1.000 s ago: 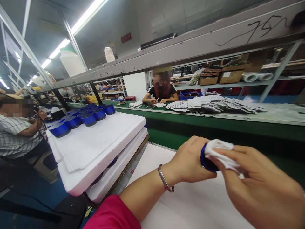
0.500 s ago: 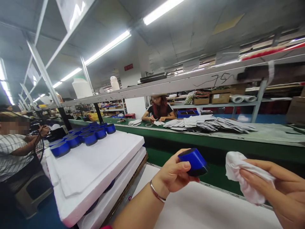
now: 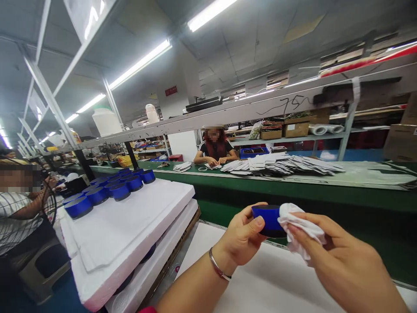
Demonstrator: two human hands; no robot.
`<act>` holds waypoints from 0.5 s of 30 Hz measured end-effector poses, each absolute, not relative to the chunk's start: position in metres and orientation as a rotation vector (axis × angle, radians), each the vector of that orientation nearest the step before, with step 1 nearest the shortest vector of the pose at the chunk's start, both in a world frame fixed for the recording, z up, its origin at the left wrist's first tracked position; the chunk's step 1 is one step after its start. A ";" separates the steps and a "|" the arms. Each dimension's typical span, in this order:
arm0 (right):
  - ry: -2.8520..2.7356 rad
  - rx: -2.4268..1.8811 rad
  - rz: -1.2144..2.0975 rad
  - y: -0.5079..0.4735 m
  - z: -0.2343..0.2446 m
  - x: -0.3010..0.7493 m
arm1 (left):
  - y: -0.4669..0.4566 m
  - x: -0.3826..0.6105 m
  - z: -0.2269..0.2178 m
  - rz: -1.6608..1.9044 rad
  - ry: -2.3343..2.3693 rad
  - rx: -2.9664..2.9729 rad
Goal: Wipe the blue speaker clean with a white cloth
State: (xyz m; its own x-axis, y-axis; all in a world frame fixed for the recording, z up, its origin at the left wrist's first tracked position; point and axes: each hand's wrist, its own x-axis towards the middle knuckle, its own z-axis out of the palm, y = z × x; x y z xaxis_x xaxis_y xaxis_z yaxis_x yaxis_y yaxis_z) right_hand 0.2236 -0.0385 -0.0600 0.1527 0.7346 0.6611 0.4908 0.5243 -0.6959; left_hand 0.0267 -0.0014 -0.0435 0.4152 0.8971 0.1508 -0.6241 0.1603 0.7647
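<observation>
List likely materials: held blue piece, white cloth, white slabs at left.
Blue piece: smooth, satin sheen; plastic or coated metal, can't tell which.
White cloth: matte, probably woven fabric; bunches and creases.
White slabs: matte, probably polystyrene foam; thick, with slightly uneven edges.

Blue piece (image 3: 269, 218): 1, in the left hand (image 3: 243, 237). Short and squat. Side wall was deep blue; upper face flat and dark; lower edge black. Sat nearly level, dark face up, raised in the air, gripped at its left end with the thumb laid over the near side. Right end was hidden behind cloth.

Cloth (image 3: 288, 212): 1, white, soft, crumpled, pinched between thumb and fingers of the right hand (image 3: 345, 256). Its rounded wad rested against the piece's right end; a loose fold hung below the thumb.
</observation>
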 end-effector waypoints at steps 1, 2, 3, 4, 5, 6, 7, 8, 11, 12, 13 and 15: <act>-1.438 -1.189 0.367 -0.033 -0.062 0.232 | -0.001 0.026 -0.044 1.116 0.380 0.865; -1.388 -1.248 0.458 -0.029 -0.064 0.240 | 0.000 0.026 -0.044 1.110 0.384 0.866; -1.342 -1.288 0.507 -0.026 -0.066 0.245 | 0.000 0.026 -0.044 1.105 0.392 0.868; -1.316 -1.309 0.520 -0.024 -0.067 0.248 | 0.001 0.027 -0.045 1.104 0.404 0.870; -1.315 -1.311 0.503 -0.024 -0.067 0.248 | 0.000 0.028 -0.045 1.107 0.419 0.871; -1.341 -1.294 0.456 -0.026 -0.067 0.244 | 0.000 0.029 -0.046 1.115 0.434 0.872; -1.380 -1.255 0.371 -0.029 -0.066 0.238 | -0.001 0.030 -0.046 1.129 0.446 0.872; -1.426 -1.195 0.249 -0.033 -0.065 0.229 | -0.002 0.031 -0.047 1.147 0.455 0.872; -1.576 -0.957 -0.173 -0.047 -0.061 0.199 | -0.006 0.033 -0.047 1.204 0.462 0.869; -1.606 -0.903 -0.271 -0.050 -0.061 0.192 | -0.006 0.034 -0.046 1.221 0.465 0.863; -1.638 -0.870 -0.325 -0.052 -0.061 0.188 | -0.007 0.034 -0.046 1.235 0.471 0.853; -1.718 -0.861 -0.308 -0.049 -0.063 0.194 | -0.006 0.034 -0.045 1.260 0.489 0.830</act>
State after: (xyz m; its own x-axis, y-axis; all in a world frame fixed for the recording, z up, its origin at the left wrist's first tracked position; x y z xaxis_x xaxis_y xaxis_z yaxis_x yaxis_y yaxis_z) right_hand 0.1936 -0.0486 -0.0627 -0.0990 0.3859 0.9172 0.6810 0.6984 -0.2204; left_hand 0.0342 -0.0059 -0.0453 0.2626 0.9582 0.1135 -0.6303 0.0812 0.7721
